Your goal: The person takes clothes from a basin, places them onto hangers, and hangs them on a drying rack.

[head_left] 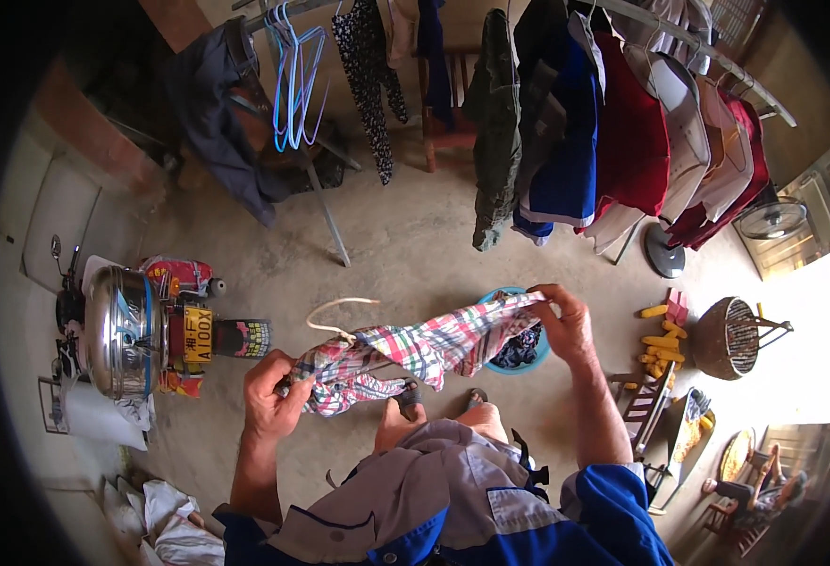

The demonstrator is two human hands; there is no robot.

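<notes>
Between my two hands a red, white, green and blue plaid garment (434, 347) is stretched out in the air, its cloth twisted and creased. My left hand (275, 394) is closed on its left end, and my right hand (566, 325) pinches the far right end, held a little higher. A pale cord (337, 304) curves up from the garment near my left hand. Which kind of garment it is cannot be made out. Below it on the floor, partly hidden by the cloth, stands a blue basin (543, 357) with dark wet-looking laundry (520, 351) in it.
Clothes hang on a metal rack (707, 49) ahead, beside empty blue hangers (294, 94). A motorbike (117, 325) stands at left. Corn cobs (662, 347), a wicker basket (724, 340) and a fan (773, 219) are at right. A person (764, 495) sits at lower right.
</notes>
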